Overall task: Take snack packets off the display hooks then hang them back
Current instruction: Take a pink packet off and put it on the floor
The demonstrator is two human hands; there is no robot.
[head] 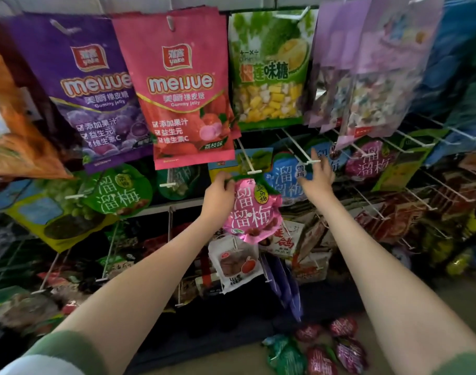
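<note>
**Seemingly at the hook tip: one packet in hand, off its peg**

Head view. The landmark is the white hook (247, 157) that juts out just below the pink Meijue bag (185, 90). Directly under the hook's tip, the left hand (219, 194) grips the top edge of the pink packet (254, 212), fingers curled round its green header. The packet hangs tilted from that hand and, as far as I can tell, is not threaded on the hook. Right of the hook, the right hand (316, 177) is spread wide and holds nothing, in front of a blue packet (284, 180). Well below the hook, several loose packets (320, 350) lie on the floor.

With those packets already down, I judge this is the hang-back step, or the very end of a lift-off; the pictures do not settle which. Hanging it calls for finding the header's hole, which the fingers hide, lining it up with the hook's tip, then sliding the packet back along the rod. The free hand could steady the hook
</note>
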